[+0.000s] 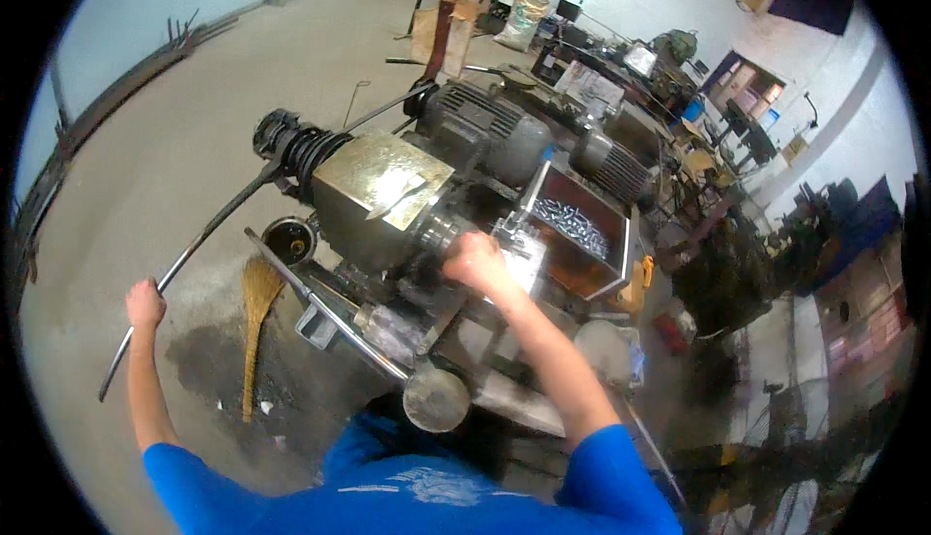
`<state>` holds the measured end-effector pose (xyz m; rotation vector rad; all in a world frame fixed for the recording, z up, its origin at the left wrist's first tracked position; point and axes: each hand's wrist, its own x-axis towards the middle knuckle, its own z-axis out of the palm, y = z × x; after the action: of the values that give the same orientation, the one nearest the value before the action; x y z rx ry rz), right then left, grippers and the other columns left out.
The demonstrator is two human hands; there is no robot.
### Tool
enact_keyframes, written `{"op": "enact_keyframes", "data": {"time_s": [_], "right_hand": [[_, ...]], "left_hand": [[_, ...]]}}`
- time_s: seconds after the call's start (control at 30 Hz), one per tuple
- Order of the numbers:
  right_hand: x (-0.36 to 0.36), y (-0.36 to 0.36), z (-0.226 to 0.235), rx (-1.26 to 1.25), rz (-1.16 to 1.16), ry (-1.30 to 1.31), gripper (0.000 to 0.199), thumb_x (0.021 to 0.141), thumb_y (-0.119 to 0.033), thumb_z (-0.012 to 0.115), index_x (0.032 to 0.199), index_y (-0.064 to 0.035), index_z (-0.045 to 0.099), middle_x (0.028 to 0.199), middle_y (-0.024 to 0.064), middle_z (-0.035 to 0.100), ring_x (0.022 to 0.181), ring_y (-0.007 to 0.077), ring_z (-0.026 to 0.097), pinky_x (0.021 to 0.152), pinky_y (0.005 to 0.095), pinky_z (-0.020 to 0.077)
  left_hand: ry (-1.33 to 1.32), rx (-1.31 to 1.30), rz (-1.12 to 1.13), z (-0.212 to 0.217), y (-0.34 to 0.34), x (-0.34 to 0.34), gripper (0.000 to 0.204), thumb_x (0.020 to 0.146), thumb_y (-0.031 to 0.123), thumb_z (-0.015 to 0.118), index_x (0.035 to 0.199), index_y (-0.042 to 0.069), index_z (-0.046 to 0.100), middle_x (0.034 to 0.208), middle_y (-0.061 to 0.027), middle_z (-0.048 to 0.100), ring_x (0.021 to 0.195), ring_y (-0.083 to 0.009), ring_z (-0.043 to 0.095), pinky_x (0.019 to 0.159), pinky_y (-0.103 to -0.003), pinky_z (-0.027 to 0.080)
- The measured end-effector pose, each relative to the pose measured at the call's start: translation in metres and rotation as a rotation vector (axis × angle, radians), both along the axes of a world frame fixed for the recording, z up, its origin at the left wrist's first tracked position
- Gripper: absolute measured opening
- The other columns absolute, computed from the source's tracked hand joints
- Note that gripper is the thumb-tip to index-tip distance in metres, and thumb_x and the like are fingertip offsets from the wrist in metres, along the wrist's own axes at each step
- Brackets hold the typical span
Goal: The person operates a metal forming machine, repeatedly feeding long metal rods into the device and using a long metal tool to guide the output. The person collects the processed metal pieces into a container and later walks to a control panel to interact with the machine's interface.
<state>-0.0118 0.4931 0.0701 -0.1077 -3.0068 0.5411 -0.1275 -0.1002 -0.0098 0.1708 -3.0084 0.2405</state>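
Out to the left, my left hand (145, 304) is wrapped round a long metal lever (218, 220). The lever runs up to the ringed end (301, 159) of a lathe-like machine's headstock (359, 234). My right hand (475, 259) is closed at the spindle nose (441, 233), on the headstock's right side. Whatever its fingers hold, if anything, is hidden by the hand. A flat pale tool or strip (396, 197) lies on top of the headstock. Just right of my right hand is a bright metal slide (522, 261).
A metal box (558, 271) of small shiny parts stands right of the spindle. Behind are two motors (490, 129). A second bar (339, 322) slants toward a round metal end (436, 399) close to my body. A straw broom (254, 326) lies on the floor at left.
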Motion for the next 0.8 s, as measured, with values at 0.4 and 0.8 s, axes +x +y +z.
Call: {"op": "enact_keyframes", "data": {"time_s": [0.4,0.8], "right_hand": [[0.134,0.02,0.032,-0.014,-0.044,0.393,0.032,0.052,-0.015,0.06,0.082,-0.0037,0.064,0.109,0.0131,0.056,0.104,0.0309,0.046,0.087,0.0383,0.0404],[0.469,0.183,-0.065,0.148,-1.187,-0.192,0.046,0.056,-0.019,0.066,0.1,-0.0075,0.061,0.104,0.0139,0.059,0.1,0.0301,0.053,0.087,0.0365,0.0424]], "left_hand": [[-0.03,0.699,-0.559,-0.21,0.211,0.037,0.024,0.067,0.018,0.062,0.081,-0.001,0.06,0.08,-0.0229,0.059,0.081,-0.037,0.058,0.07,-0.044,0.045],[-0.423,0.011,-0.598,-0.164,0.238,-0.001,0.018,0.066,0.016,0.062,0.082,0.009,0.065,0.087,-0.0114,0.064,0.085,-0.029,0.061,0.074,-0.036,0.048]]}}
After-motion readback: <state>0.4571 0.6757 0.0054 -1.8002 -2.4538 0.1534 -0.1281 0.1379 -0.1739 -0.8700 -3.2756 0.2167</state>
